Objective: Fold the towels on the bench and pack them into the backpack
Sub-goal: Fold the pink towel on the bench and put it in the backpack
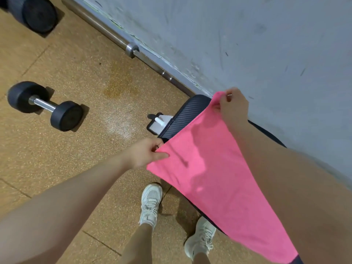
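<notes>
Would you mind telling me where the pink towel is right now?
The pink towel is spread over the black bench by the wall, right of centre, pinched by the left hand and right hand.

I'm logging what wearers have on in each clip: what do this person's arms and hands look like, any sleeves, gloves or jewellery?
Both arms are bare all the way to the frame edge, with no sleeves showing. The left hand and right hand wear no gloves, and no watch, bracelet or ring is visible on either. Nails are too small to judge.

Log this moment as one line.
step: spreading towel over bench | left hand: pinches corner | right hand: pinches corner | backpack: not visible
</notes>
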`<state>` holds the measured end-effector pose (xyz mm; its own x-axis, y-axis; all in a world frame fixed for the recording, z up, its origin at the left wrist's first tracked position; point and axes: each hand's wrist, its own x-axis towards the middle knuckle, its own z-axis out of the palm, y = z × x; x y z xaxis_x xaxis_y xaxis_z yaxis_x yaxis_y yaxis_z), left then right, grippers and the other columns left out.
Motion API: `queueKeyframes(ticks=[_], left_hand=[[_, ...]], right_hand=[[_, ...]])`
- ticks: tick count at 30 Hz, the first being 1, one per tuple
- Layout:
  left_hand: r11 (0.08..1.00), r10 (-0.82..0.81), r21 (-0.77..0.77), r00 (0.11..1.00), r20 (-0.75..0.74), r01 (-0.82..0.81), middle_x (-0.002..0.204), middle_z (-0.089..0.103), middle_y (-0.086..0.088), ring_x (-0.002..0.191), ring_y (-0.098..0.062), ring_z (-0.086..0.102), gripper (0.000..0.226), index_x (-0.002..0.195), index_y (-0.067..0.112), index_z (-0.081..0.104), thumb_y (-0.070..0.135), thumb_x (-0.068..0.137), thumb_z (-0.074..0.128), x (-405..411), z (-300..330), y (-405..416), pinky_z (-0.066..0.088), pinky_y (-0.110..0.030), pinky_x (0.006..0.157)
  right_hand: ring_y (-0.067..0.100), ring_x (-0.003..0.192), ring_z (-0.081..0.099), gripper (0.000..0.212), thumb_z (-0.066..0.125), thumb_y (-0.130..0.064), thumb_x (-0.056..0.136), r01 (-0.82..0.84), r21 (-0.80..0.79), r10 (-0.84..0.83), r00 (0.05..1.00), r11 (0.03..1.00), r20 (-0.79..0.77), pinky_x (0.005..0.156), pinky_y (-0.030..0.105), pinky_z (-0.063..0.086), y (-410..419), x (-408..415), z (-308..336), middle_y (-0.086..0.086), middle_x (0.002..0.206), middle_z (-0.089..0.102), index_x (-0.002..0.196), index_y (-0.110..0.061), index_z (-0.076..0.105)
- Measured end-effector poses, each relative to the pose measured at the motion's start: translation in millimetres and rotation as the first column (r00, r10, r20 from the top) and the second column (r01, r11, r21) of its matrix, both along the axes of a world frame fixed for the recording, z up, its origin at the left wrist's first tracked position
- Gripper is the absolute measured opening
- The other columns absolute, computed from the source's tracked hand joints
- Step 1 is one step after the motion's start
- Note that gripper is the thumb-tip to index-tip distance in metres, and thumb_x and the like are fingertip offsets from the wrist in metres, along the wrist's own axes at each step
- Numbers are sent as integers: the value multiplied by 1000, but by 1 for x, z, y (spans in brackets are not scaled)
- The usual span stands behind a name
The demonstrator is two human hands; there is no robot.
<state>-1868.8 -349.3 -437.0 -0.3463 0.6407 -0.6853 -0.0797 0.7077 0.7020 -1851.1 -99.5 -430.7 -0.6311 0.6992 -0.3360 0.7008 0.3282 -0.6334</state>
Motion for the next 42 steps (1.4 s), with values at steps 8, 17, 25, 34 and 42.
queueKeyframes(ticks=[8,17,25,34,42], left_hand=[[896,-21,-382,837,-547,-227,131,43,-17,117,-34,43,53,135,9,36,22,88,58,3,-16,-6,38,-44,94],[934,-292,8,777,-558,357,93,54,-17,70,-33,56,15,91,2,54,12,83,45,135,-3,84,46,-36,56],[716,-516,148,659,-547,683,91,57,-16,72,-29,57,9,86,0,63,8,83,60,287,-8,170,54,-35,59],[497,-814,-316,308,-493,808,147,25,-16,115,-31,50,46,133,2,36,32,98,36,393,-21,228,50,-38,86],[356,-898,-525,127,-421,773,127,43,-26,91,-35,60,47,129,-8,33,-4,84,45,433,-35,245,46,-33,63]], right_hand=[[22,104,51,56,42,-6,87,-362,-56,364,931,930,21,101,36,33,-12,22,-25,21,149,24,142,-4,28],[26,134,35,37,42,-3,93,-143,21,127,931,989,343,104,27,25,59,221,10,16,146,33,130,1,46],[33,105,50,32,44,-9,92,194,80,-209,861,978,463,80,34,39,128,385,7,20,136,39,123,-2,49],[27,96,55,32,49,-20,92,350,-76,-315,904,934,289,81,35,41,157,416,-32,14,103,61,118,-1,51],[21,74,43,37,47,-23,91,200,-12,-188,936,980,297,57,29,30,175,409,-45,2,69,43,59,-20,28]])
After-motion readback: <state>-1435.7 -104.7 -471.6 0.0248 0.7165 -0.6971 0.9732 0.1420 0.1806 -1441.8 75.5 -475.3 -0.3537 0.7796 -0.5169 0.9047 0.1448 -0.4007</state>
